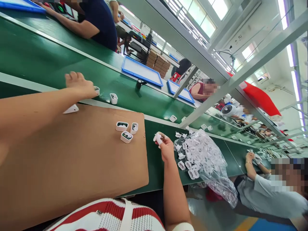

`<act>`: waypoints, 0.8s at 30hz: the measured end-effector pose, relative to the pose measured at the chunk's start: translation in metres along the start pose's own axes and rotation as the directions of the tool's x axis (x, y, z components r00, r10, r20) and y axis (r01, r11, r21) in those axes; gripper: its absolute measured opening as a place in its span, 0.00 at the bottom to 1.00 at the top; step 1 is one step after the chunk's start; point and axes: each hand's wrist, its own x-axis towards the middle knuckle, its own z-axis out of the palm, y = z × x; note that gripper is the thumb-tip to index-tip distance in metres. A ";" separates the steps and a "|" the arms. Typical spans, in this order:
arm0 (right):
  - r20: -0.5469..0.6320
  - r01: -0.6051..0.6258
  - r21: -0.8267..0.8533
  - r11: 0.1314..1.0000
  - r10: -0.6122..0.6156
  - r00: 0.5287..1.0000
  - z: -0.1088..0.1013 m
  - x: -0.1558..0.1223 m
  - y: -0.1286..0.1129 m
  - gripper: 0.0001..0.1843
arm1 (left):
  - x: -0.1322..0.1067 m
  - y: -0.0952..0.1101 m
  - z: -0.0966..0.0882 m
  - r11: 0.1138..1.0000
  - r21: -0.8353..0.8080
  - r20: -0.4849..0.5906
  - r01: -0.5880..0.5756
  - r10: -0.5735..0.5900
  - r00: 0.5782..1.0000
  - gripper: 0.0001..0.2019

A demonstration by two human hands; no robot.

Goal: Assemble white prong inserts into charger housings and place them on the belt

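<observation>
My left hand is stretched over the green conveyor belt, fingers forward and slightly apart, with no object visible in them. Beside its thumb side, partly hidden, is a white earbud case. Under my left forearm a white piece shows in part. My right hand is closed on a small white plastic part above the green bench, just right of the cardboard. Three open white earbud cases stand together on the cardboard sheet, one of them a case nearest me.
A clear plastic bag spills many white plastic parts right of my right hand. On the belt are another white case and a black object. Blue-rimmed trays lie beyond. A slanted metal post rises at right; co-workers sit around.
</observation>
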 end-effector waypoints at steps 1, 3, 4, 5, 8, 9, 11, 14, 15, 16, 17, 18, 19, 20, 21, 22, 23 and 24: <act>0.002 -0.017 0.037 0.999 0.017 1.000 0.000 -0.001 -0.001 0.25 | -0.001 0.003 -0.002 0.998 0.063 -0.030 0.027 -0.025 0.999 0.52; 0.015 -0.046 0.108 0.993 0.045 0.999 0.001 -0.001 -0.002 0.25 | -0.010 0.015 -0.009 0.976 0.210 -0.130 0.058 -0.031 0.991 0.42; 0.030 -0.058 0.134 0.989 0.055 0.998 0.002 -0.001 -0.003 0.24 | -0.018 0.022 -0.013 0.975 0.222 -0.152 0.032 0.002 0.988 0.38; 0.050 -0.070 0.150 0.986 0.063 0.997 0.002 -0.001 -0.003 0.23 | -0.029 0.029 -0.016 0.980 0.201 -0.151 0.005 0.026 0.988 0.36; 0.110 -0.096 0.152 0.984 0.080 0.991 0.005 -0.003 -0.005 0.22 | -0.082 0.048 -0.009 0.995 0.032 0.005 -0.089 0.089 0.996 0.39; 0.125 -0.096 0.143 0.985 0.078 0.989 0.007 -0.004 -0.005 0.23 | -0.104 0.051 0.000 0.987 -0.029 0.068 -0.155 0.157 0.985 0.38; 0.145 -0.071 0.102 0.992 0.055 0.988 0.012 -0.009 -0.006 0.25 | -0.148 0.055 0.027 0.936 -0.145 0.160 -0.321 0.342 0.926 0.34; 0.187 0.064 -0.057 0.996 -0.052 0.981 0.021 -0.023 -0.008 0.21 | -0.195 0.054 0.075 0.809 -0.310 0.184 -0.499 0.566 0.804 0.25; 0.219 0.149 -0.135 0.980 -0.117 0.969 0.024 -0.029 -0.009 0.17 | -0.204 0.053 0.088 0.784 -0.352 0.171 -0.511 0.591 0.788 0.23; 0.267 0.253 -0.214 0.944 -0.193 0.944 0.027 -0.035 -0.010 0.13 | -0.209 0.051 0.098 0.771 -0.392 0.154 -0.502 0.593 0.791 0.22; 0.327 0.367 -0.286 0.885 -0.269 0.906 0.030 -0.040 -0.010 0.10 | -0.211 0.049 0.106 0.765 -0.435 0.138 -0.475 0.578 0.804 0.22; 0.393 0.476 -0.348 0.808 -0.335 0.856 0.033 -0.045 -0.011 0.09 | -0.211 0.046 0.111 0.758 -0.482 0.124 -0.440 0.556 0.822 0.23; 0.457 0.570 -0.396 0.720 -0.384 0.802 0.035 -0.050 -0.011 0.10 | -0.210 0.044 0.114 0.746 -0.529 0.114 -0.404 0.535 0.837 0.24; 0.513 0.644 -0.430 0.632 -0.416 0.751 0.037 -0.053 -0.010 0.13 | -0.209 0.042 0.116 0.730 -0.571 0.108 -0.374 0.519 0.848 0.24; 0.557 0.700 -0.452 0.553 -0.438 0.706 0.040 -0.055 -0.009 0.16 | -0.207 0.040 0.117 0.713 -0.604 0.105 -0.356 0.514 0.851 0.24; 0.590 0.738 -0.468 0.486 -0.450 0.671 0.042 -0.056 -0.008 0.19 | -0.205 0.039 0.117 0.696 -0.628 0.102 -0.348 0.517 0.850 0.24; 0.616 0.764 -0.479 0.431 -0.455 0.643 0.045 -0.056 -0.007 0.22 | -0.204 0.038 0.117 0.680 -0.645 0.097 -0.348 0.525 0.845 0.23; 0.640 0.783 -0.488 0.385 -0.453 0.621 0.047 -0.055 -0.006 0.23 | -0.204 0.038 0.118 0.668 -0.656 0.090 -0.352 0.532 0.842 0.22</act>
